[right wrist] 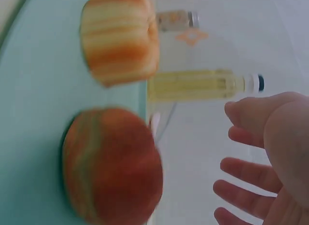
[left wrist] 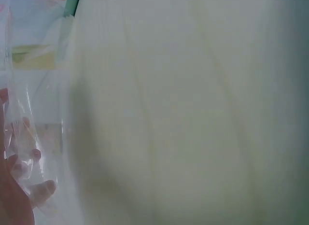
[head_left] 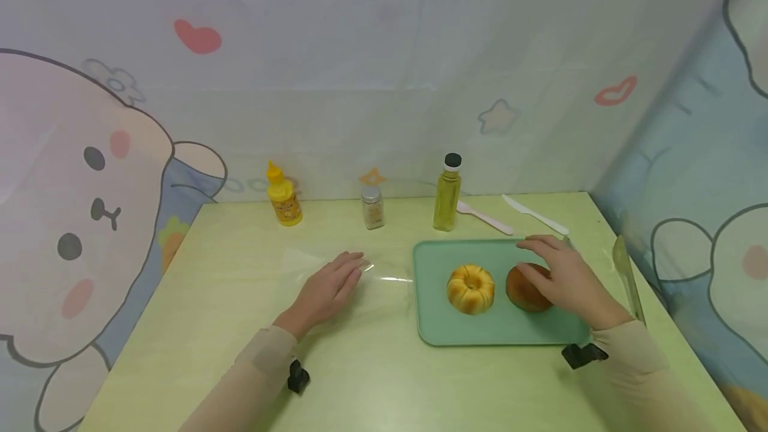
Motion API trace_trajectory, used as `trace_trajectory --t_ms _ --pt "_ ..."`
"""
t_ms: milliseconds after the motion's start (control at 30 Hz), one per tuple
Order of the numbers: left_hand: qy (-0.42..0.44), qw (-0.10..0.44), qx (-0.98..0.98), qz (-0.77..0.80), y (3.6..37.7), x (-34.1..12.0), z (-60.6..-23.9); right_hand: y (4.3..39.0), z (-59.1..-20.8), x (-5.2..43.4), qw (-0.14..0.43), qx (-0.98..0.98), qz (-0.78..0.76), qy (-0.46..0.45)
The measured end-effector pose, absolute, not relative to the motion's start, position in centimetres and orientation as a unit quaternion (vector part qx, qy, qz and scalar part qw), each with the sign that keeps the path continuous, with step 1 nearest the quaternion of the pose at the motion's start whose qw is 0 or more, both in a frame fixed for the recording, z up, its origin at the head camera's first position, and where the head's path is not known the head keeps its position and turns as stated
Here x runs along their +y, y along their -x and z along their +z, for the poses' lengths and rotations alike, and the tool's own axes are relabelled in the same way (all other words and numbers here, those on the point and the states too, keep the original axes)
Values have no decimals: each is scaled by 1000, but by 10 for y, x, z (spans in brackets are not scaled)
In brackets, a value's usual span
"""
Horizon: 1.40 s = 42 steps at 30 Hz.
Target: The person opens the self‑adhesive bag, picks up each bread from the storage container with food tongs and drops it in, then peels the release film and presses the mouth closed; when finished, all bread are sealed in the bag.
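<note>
On the right half of the green tray [head_left: 444,332] sits a round brown bun [right wrist: 113,167]. Over it my right hand [head_left: 561,279] reaches with its fingers spread and thumb apart, holding nothing. A ridged golden bread roll [head_left: 471,290] lies to the left of the bun. At the tray's left side, my left hand [head_left: 330,289] holds the near part of a clear plastic bag [head_left: 390,292]. In the left wrist view the fingers [left wrist: 44,189] show through the raised film of the bag, bent around it.
Along the back stand a yellow squeeze bottle [head_left: 286,199], a small spice jar [head_left: 373,209] and an oil bottle [head_left: 447,195]. Behind the tray lie a pink utensil [head_left: 486,218] and a white knife [head_left: 534,214]. Tongs [head_left: 627,275] rest near the table's right edge.
</note>
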<state>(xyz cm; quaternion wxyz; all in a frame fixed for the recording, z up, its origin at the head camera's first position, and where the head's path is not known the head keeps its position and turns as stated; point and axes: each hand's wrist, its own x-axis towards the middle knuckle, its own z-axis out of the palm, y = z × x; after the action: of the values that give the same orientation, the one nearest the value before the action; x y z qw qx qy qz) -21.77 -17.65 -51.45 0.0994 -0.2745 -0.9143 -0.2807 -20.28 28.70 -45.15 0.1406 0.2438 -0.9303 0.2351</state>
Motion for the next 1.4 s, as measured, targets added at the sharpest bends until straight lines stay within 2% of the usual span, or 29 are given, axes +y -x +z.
trace_trajectory --t_ms 300,467,733,833,1167,1400 --pt "275 98 -918 -270 219 -181 -515 184 -468 356 135 -965 202 -104" --pt "276 102 -920 -260 218 -182 -515 175 -482 385 120 -972 193 -62" --pt "280 120 -918 -254 219 -183 -516 167 -494 411 1 -983 185 24" --pt "284 129 -915 -256 219 -184 -517 167 -496 411 -26 -982 183 36" --pt "285 142 -911 -261 220 -186 -520 167 -504 407 1 -981 192 38" --pt "288 154 -908 -262 219 -186 -519 165 -503 407 1 -981 191 33"
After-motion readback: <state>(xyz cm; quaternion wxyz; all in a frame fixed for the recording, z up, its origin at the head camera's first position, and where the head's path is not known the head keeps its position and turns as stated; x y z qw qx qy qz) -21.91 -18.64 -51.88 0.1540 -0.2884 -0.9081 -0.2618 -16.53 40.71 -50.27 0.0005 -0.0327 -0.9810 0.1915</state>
